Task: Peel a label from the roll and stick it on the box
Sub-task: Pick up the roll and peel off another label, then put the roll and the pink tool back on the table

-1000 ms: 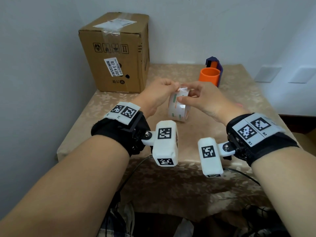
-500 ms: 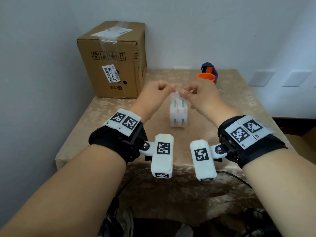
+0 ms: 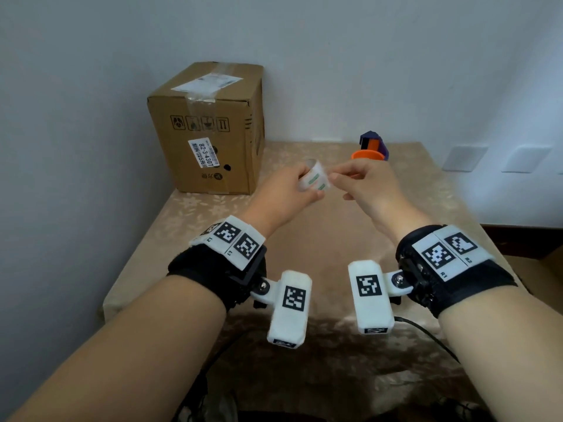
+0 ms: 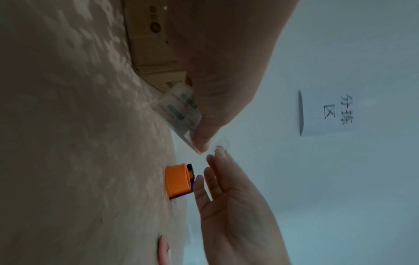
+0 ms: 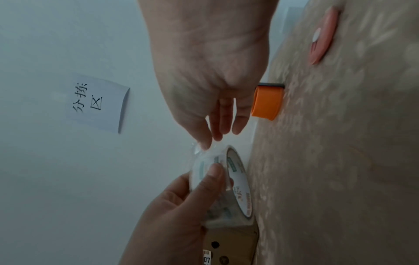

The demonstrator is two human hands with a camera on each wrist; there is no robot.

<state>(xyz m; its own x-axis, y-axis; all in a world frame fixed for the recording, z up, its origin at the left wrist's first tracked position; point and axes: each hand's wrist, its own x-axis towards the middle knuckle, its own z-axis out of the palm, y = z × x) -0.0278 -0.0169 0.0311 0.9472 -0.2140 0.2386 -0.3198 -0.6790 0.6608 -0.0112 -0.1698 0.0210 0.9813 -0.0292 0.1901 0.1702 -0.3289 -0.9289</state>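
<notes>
Holding the roll (image 3: 313,179) up off the counter (image 3: 304,233) in your left hand (image 3: 286,193), you have your thumb clamped across its curved face while the other fingers wrap behind it. Your right hand (image 3: 365,187) sits just to the right of the roll, thumb and forefinger drawn together at its upper edge; from the right wrist view they seem to pinch a clear, glossy tab lifting off the roll, though the film is too transparent to be sure how much is free. The roll is a short hollow cylinder of shiny see-through film printed with small green bars, its open core facing up and to the left. The box (image 3: 210,129) stands behind and to the left of both hands, against the wall, so your left hand is the nearer one and the label must travel left and away from you. It is matt brown cardboard, taped along the top seam, with a white sticker on its front. An orange cup (image 3: 367,154) stands farther back on the right.
</notes>
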